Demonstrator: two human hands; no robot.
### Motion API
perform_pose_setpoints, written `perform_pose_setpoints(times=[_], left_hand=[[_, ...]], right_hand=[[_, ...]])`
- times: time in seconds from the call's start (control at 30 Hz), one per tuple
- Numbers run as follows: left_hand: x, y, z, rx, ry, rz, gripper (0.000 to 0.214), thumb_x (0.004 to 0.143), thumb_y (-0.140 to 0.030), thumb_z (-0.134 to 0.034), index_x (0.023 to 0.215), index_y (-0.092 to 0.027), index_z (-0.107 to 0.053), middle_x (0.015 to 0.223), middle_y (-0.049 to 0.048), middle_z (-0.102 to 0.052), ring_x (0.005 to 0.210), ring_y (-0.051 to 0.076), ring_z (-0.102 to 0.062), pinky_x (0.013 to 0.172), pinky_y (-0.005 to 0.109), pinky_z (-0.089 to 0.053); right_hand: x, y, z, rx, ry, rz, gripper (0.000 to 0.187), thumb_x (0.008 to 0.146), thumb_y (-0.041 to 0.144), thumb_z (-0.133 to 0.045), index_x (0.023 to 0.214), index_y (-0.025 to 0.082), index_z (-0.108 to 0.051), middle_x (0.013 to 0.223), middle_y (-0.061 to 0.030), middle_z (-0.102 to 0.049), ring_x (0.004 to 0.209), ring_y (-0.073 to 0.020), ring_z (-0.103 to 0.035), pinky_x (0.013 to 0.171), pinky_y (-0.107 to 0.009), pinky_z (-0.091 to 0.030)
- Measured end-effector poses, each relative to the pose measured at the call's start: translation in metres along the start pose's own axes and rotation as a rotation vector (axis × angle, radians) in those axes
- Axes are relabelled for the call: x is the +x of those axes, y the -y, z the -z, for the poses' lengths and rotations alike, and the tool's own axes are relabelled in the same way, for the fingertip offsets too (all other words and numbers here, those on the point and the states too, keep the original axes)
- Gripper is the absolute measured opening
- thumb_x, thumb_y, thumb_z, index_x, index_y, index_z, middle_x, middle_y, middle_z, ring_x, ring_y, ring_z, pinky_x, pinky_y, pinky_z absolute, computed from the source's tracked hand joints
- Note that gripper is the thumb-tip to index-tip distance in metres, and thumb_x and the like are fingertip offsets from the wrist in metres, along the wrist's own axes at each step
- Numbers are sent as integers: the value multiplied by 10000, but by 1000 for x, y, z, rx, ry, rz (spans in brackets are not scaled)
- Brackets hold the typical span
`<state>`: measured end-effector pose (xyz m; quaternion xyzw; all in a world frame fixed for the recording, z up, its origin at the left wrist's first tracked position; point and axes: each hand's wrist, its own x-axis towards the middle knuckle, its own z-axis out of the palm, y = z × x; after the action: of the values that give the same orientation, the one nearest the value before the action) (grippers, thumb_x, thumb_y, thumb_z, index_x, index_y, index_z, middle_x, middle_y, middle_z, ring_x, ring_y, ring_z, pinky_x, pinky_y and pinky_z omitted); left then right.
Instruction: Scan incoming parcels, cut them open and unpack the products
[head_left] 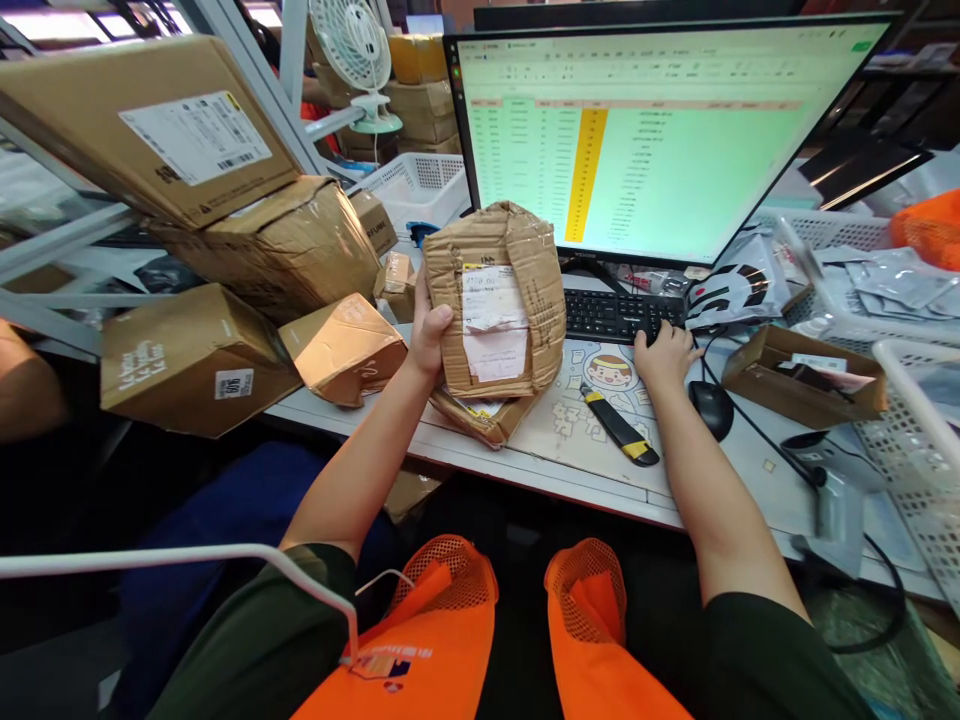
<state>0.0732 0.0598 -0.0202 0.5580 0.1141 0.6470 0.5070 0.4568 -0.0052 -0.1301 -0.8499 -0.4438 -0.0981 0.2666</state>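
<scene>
My left hand (429, 335) grips a crumpled cardboard box (534, 300) by its left side, and its white label faces me. Beneath that box, a flatter cardboard box (495, 425) rests on the desk. Spread fingers of my right hand (666, 355) lie on the right end of a black keyboard (600, 315), with nothing held. A black and yellow utility knife (619, 427) lies on the printed desk mat between my forearms. Just right of my right wrist sits a black mouse (711, 410).
A large monitor (675, 150) showing a spreadsheet stands behind the keyboard. Several cartons (199, 360) are piled at left, below a metal frame. On the right are a small open box (806, 372), a barcode scanner (836, 505) and a white basket (911, 430). A fan (352, 45) stands at the back.
</scene>
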Motion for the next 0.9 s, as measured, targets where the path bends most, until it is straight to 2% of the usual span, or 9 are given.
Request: perform_pose_setpoints(times=[0.17, 0.37, 0.53, 0.77, 0.9], left_hand=[[1, 0, -1, 54, 16, -1, 898, 756, -696, -799, 1553, -413, -497, 1578, 43, -591, 1574, 379, -434, 1297, 603, -390], [2, 2, -1, 45, 115, 11, 848, 784, -741, -753, 1531, -418, -513, 1539, 45, -626, 1555, 379, -464, 1265, 597, -438], [2, 4, 2, 48, 42, 10, 906, 747, -725, -795, 1535, -371, -522, 1521, 71, -638, 1543, 373, -480, 1268, 575, -433], [0, 2, 1, 81, 69, 13, 870, 763, -752, -763, 1520, -390, -536, 1548, 63, -618, 1558, 377, -461, 1273, 581, -429], [0, 1, 1, 73, 47, 20, 892, 752, -729, -777, 1536, -385, -526, 1549, 63, -619, 1554, 377, -464, 1273, 584, -425]], right_hand=[[0, -2, -2, -1, 14, 31, 554, 996, 454, -431, 1308, 94, -715, 1523, -287, -523, 1489, -442, -353, 1169, -790, -286], [1, -2, -1, -21, 50, 31, 574, 993, 465, -415, 1331, 95, -696, 1564, -287, -497, 1528, -452, -295, 1165, -816, -258], [3, -3, -3, -20, 78, 40, 615, 992, 479, -411, 1402, 79, -634, 1560, -296, -496, 1535, -448, -277, 1180, -831, -216], [15, -2, -8, -26, 139, 5, 701, 1021, 554, -391, 1542, 109, -539, 1655, -281, -385, 1552, -457, -256, 1197, -811, -218], [27, 7, -9, -43, 165, -43, 716, 1033, 588, -392, 1569, 138, -543, 1656, -277, -388, 1525, -480, -295, 1184, -815, -222]])
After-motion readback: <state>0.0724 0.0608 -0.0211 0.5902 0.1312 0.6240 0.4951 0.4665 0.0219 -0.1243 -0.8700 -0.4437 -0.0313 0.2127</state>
